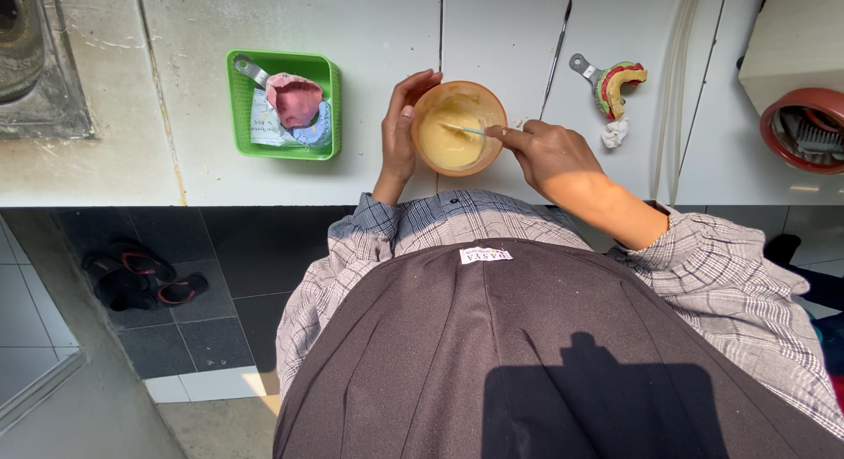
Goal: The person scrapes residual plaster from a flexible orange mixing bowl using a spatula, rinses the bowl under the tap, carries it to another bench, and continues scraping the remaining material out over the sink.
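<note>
Dental lab bench, you standing at white tiled counter [352, 173]. Upper right: metal impression tray [611, 83] loaded with red and yellow material, thin metal instrument [556, 54] beside it. Upper left: green basket [283, 105] holding pink jaw cast. Centre: orange mixing bowl [458, 127] of creamy paste.

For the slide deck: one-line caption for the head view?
Left hand steadies an orange bowl of yellow paste while right hand stirs with a spatula.
</note>
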